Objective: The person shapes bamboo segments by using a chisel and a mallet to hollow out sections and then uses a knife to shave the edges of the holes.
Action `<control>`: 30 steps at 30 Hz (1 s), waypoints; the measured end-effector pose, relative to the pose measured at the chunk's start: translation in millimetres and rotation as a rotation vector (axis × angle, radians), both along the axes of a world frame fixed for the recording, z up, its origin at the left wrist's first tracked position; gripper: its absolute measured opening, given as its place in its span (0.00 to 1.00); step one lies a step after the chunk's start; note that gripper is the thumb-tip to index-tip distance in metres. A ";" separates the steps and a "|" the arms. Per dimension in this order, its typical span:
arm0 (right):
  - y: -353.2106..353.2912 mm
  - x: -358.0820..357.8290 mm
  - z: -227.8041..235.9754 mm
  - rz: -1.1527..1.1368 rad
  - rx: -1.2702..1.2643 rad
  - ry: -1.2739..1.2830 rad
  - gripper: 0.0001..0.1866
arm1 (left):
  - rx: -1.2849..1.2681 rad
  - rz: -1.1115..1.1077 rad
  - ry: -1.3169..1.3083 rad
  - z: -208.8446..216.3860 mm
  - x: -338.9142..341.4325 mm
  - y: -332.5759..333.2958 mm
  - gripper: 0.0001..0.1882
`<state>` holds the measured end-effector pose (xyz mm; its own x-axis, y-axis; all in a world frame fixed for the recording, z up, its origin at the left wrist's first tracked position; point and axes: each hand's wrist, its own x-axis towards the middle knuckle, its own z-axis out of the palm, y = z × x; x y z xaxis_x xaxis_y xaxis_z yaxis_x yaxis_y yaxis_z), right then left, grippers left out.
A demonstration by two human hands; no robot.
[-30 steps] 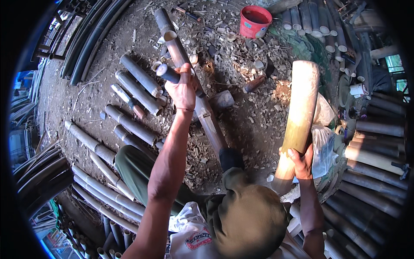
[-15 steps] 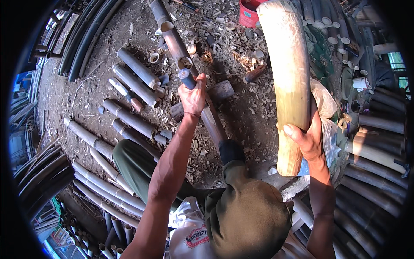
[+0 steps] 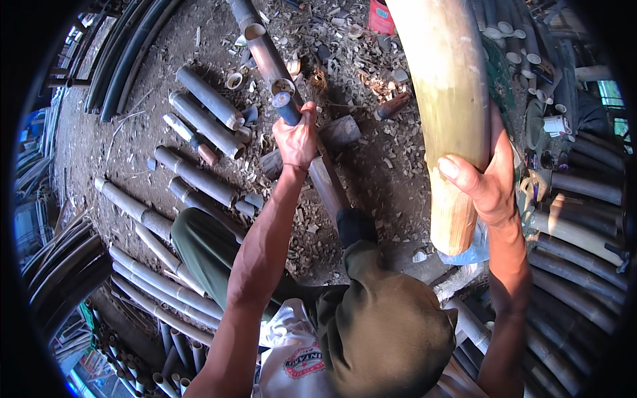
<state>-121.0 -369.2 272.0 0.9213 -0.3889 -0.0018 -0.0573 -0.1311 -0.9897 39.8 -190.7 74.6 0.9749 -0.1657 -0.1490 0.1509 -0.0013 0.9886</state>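
Observation:
My left hand (image 3: 295,141) is wrapped round a short dark cylinder (image 3: 285,108) with a blunt, blue-grey end, like a tool handle; its lower part is hidden by the hand. Under and beyond it runs a brown bamboo pole (image 3: 264,58), with openings cut in its side. A wooden block (image 3: 340,132) lies crosswise beneath the pole. Close to the camera, my right hand (image 3: 488,176) grips a thick, pale wooden club (image 3: 448,86) near its narrower, lower end. The club stands to the right of the pole, its wide end running out of the top of the view.
Cut bamboo tubes (image 3: 206,126) lie on the dirt floor to the left, among wood chips. More bamboo poles (image 3: 584,242) are stacked at the right. A red container (image 3: 381,18) stands at the far side, and a white cup (image 3: 556,126) sits at the right.
My right hand and the wooden club have moved up closer to the camera and slightly right. The left hand keeps its grip on the dark cylinder, almost unmoved.

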 end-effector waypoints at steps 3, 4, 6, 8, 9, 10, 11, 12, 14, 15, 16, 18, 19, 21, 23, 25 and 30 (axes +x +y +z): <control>-3.4 12.8 8.7 0.015 -0.085 -0.159 0.43 | 0.016 0.021 0.004 -2.5 -1.2 -0.7 0.16; -1.5 21.7 19.9 0.030 -0.085 -0.214 0.41 | 0.035 0.031 -0.009 -4.4 -0.9 -0.1 0.16; -0.2 43.4 16.8 0.027 -0.203 -0.402 0.41 | 0.081 0.011 -0.063 -10.2 -2.8 -1.8 0.16; -1.9 56.6 2.4 0.101 -0.291 -0.398 0.41 | 0.096 0.015 -0.079 -8.4 -10.0 -7.6 0.17; 2.4 65.0 -12.3 0.203 -0.593 -0.236 0.45 | 0.135 0.037 -0.108 -4.1 -5.2 3.5 0.17; 0.0 66.8 -19.7 0.304 -1.004 -0.086 0.49 | 0.140 0.003 -0.143 -6.2 -4.8 3.5 0.18; -2.3 70.0 -28.0 0.428 -1.350 -0.013 0.53 | 0.181 -0.004 -0.374 -11.5 -10.7 2.9 0.17; -5.5 74.7 -17.7 0.415 -1.389 -0.048 0.53 | 0.137 -0.008 -0.260 -12.0 -19.6 -1.4 0.17; -17.7 88.8 18.9 0.298 -1.530 -0.201 0.53 | 0.213 -0.028 -0.137 -3.3 -15.5 -5.7 0.17; -16.6 91.9 35.3 0.271 -1.352 -0.231 0.52 | 0.199 -0.031 -0.112 -2.5 -15.9 0.8 0.17; -23.5 105.6 47.3 0.400 -1.163 -0.583 0.52 | 0.174 -0.036 -0.084 -3.4 -16.1 0.5 0.17; -3.9 91.8 47.7 0.182 -0.857 -0.586 0.50 | 0.149 -0.070 0.022 2.0 -19.1 5.1 0.17; 4.8 84.6 45.1 0.116 -0.721 -0.543 0.49 | 0.115 -0.074 -0.076 -0.9 -19.3 3.5 0.17; 17.2 73.5 13.8 0.210 -0.750 -0.305 0.47 | 0.060 -0.079 -0.283 -16.2 -16.2 2.9 0.16; 23.4 46.6 -9.4 0.411 -1.056 0.245 0.47 | -0.113 -0.210 -0.286 -48.7 -28.0 -12.8 0.13; 56.9 74.9 -27.7 0.426 -0.724 0.015 0.49 | -0.039 -0.192 -0.332 -46.9 -4.1 64.4 0.16; 27.6 0.9 -41.4 0.263 -0.306 0.106 0.52 | -0.242 -0.043 -0.153 3.6 -49.6 12.2 0.11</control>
